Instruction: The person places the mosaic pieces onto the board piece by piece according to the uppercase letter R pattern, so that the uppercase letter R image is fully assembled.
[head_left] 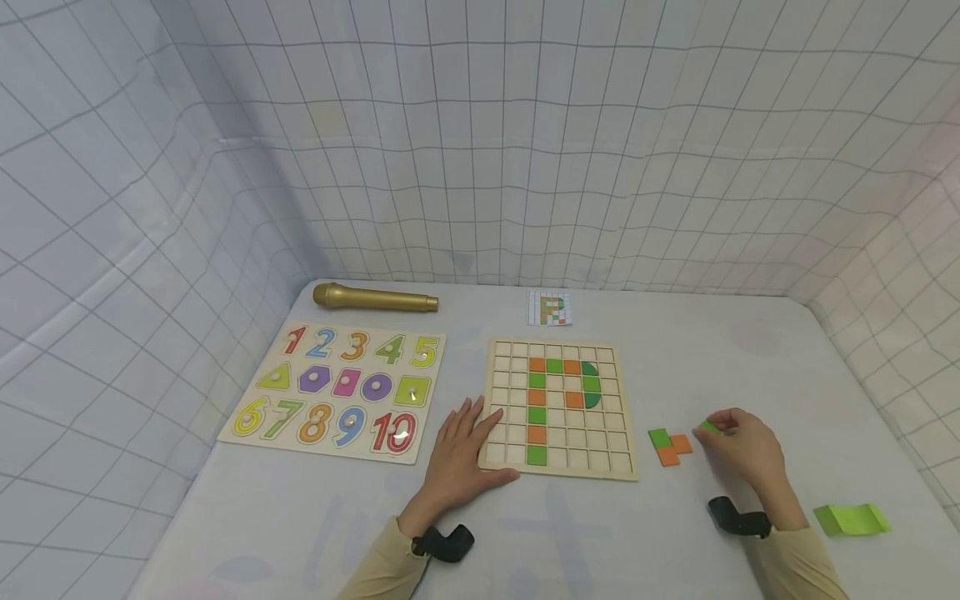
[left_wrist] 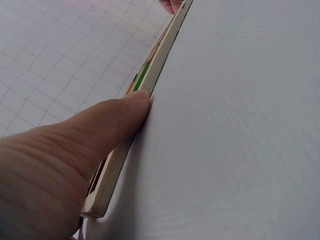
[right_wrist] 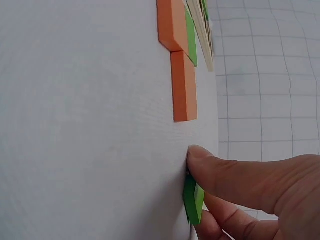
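My left hand [head_left: 459, 458] rests at the near left corner of a wooden grid board [head_left: 598, 439], fingers spread along its left side. Its thumb [left_wrist: 117, 115] presses the board's near edge in the left wrist view. Green and orange square tiles and dark green rounded pieces form a P shape in the grid. To the right of the board, my right hand [head_left: 750, 450] pinches a green tile [right_wrist: 192, 200] between thumb and fingers, low over the table. Beside it lie two orange tiles [head_left: 682, 443] and another green tile [head_left: 659, 437], grouped together.
A number and shape puzzle board [head_left: 300, 383] lies at the left, with a gold microphone [head_left: 375, 298] behind it. A small pattern card [head_left: 549, 308] lies beyond the grid board. At the near right is a bright green curved block [head_left: 853, 520]. Checked cloth walls surround the table.
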